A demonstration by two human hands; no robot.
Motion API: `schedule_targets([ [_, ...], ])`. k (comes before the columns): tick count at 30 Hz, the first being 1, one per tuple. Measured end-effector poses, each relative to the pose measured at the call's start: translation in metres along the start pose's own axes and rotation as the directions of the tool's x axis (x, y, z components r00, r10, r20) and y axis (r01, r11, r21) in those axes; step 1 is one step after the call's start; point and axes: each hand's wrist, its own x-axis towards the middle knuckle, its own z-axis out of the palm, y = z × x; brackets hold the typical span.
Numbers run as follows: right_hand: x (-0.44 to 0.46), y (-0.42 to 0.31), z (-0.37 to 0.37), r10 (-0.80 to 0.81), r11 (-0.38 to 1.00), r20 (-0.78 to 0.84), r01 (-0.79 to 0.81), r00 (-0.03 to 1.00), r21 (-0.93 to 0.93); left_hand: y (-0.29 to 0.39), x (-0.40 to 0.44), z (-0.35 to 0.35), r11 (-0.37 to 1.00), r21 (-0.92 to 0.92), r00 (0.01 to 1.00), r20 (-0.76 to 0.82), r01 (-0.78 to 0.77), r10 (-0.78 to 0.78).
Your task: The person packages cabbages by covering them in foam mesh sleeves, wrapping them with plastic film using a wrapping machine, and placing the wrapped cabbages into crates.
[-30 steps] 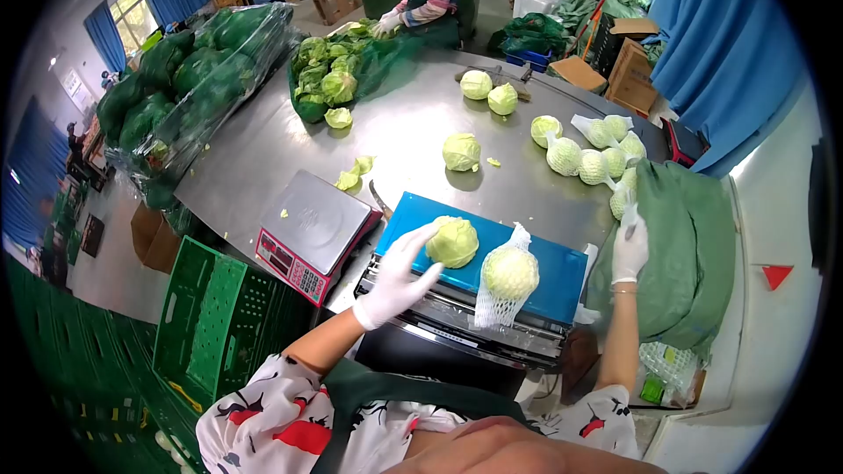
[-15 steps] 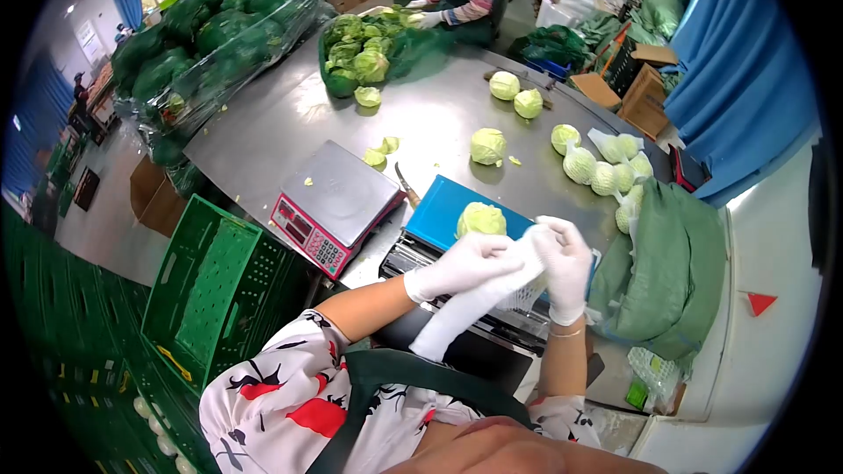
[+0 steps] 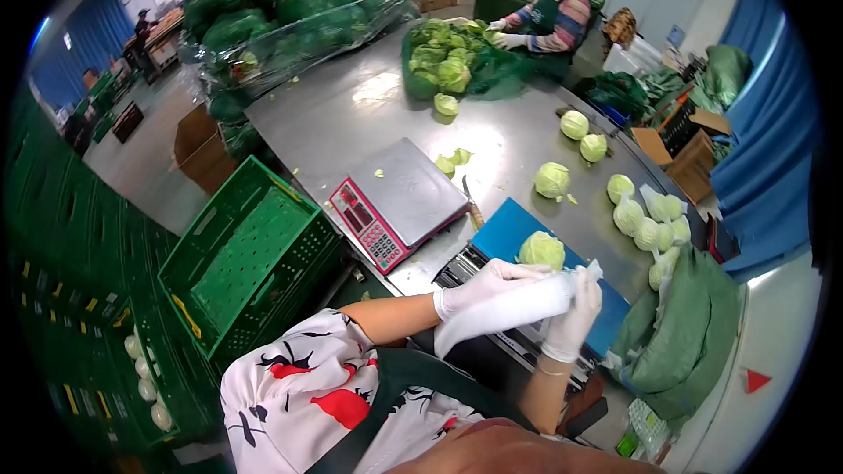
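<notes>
A long, soft white sleeve stretches slantwise between the left hand and the right hand, its wider end drooping below the left one. Just beyond, a pale green, round cabbage sits bare on a flat blue surface, its lower edge partly hidden by the fingers.

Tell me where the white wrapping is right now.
In the head view, the white wrapping is right of centre, held between the left hand and right hand, just below the cabbage on the blue panel.
</notes>
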Motion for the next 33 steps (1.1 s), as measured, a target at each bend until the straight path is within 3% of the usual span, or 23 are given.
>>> schedule_targets([
  [1,-0.003,0.011,-0.005,0.006,0.997,0.078,-0.012,0.997,0.077,0.000,-0.003,-0.007,0.969,0.224,0.993,0.076,-0.102,0.087],
  [2,-0.005,0.023,-0.011,0.012,0.988,0.156,-0.036,0.988,0.150,-0.005,-0.006,-0.008,0.944,-0.196,0.962,-0.020,0.264,-0.273],
  [3,-0.013,0.008,-0.008,0.150,0.898,0.219,-0.225,0.964,0.379,-0.010,-0.005,-0.009,0.807,-0.572,0.988,0.052,0.148,-0.144],
  [4,-0.021,0.013,-0.010,0.267,0.736,0.328,-0.411,0.906,0.538,-0.012,-0.006,-0.015,0.716,-0.680,0.986,0.076,0.159,-0.148],
  [5,-0.029,0.018,-0.011,0.376,0.512,0.428,-0.569,0.822,0.643,0.002,-0.006,-0.019,0.609,-0.774,0.983,0.102,0.174,-0.152],
  [6,-0.042,0.036,-0.009,0.445,0.259,0.555,-0.694,0.703,0.672,0.018,-0.008,-0.018,0.619,-0.767,0.970,0.019,0.169,-0.241],
  [8,-0.050,0.055,-0.008,0.673,0.056,0.642,-0.891,0.367,0.451,0.006,-0.014,-0.028,0.493,-0.821,0.940,0.146,0.289,-0.308],
  [9,-0.045,0.046,-0.007,0.511,0.263,0.739,-0.898,0.439,0.352,0.006,-0.018,-0.028,0.366,-0.845,0.893,0.252,0.391,-0.373],
  [10,-0.039,0.038,-0.006,0.327,0.476,0.806,-0.823,0.493,0.310,0.020,-0.022,-0.020,0.627,-0.630,0.888,0.288,0.458,-0.358],
  [11,-0.043,0.032,-0.019,-0.335,0.689,0.821,-0.475,0.461,0.548,-0.001,-0.036,-0.021,0.793,-0.361,0.844,0.425,0.490,-0.328],
  [12,-0.042,0.020,-0.020,-0.314,0.564,0.719,-0.488,0.620,0.666,-0.023,-0.050,-0.023,0.914,-0.083,0.781,0.553,0.398,-0.290],
  [15,-0.040,-0.022,0.003,-0.080,0.247,0.355,-0.327,0.931,0.912,-0.010,-0.065,-0.021,0.810,-0.137,0.750,0.490,0.570,-0.444],
  [17,-0.044,-0.022,-0.005,0.395,0.495,0.137,-0.336,0.908,0.801,-0.008,-0.063,-0.033,0.764,-0.253,0.793,0.348,0.593,-0.500],
  [18,-0.048,0.011,-0.021,0.526,0.314,0.222,-0.430,0.821,0.847,-0.008,-0.056,-0.042,0.764,-0.343,0.837,0.258,0.546,-0.483],
  [20,-0.057,0.046,-0.030,0.430,0.073,0.470,-0.548,0.771,0.833,-0.009,-0.039,-0.058,0.725,-0.543,0.895,0.127,0.424,-0.428],
  [21,-0.056,0.053,-0.027,0.404,0.202,0.496,-0.604,0.768,0.771,-0.006,-0.032,-0.065,0.640,-0.665,0.905,0.135,0.385,-0.404],
  [23,-0.053,0.066,-0.021,0.351,0.460,0.547,-0.648,0.760,0.607,-0.001,-0.011,-0.067,0.737,-0.588,0.924,0.048,0.333,-0.380],
  [24,-0.046,0.065,-0.014,0.437,0.734,0.342,-0.550,0.832,0.399,-0.019,-0.002,-0.084,0.810,-0.392,0.894,0.085,0.436,-0.439],
  [25,-0.040,0.065,-0.005,0.433,0.891,0.122,-0.444,0.893,0.096,-0.036,0.011,-0.097,0.880,-0.084,0.884,0.076,0.467,-0.461],
  [27,-0.021,0.085,0.012,0.386,0.907,-0.261,-0.416,0.885,-0.069,-0.061,0.044,-0.103,0.873,0.170,0.889,-0.105,0.457,-0.445],
  [29,-0.006,0.119,0.027,0.356,0.880,-0.403,-0.447,0.843,-0.160,-0.090,0.079,-0.102,0.887,0.286,0.916,-0.287,0.362,-0.281],
  [31,0.005,0.120,0.049,0.263,0.911,-0.460,-0.376,0.848,-0.172,-0.115,0.108,-0.097,0.777,0.413,0.872,-0.338,0.475,-0.354],
  [33,0.015,0.132,0.054,0.145,0.913,-0.495,-0.309,0.857,-0.266,-0.189,0.127,-0.116,0.717,0.454,0.848,-0.238,0.529,-0.474],
])
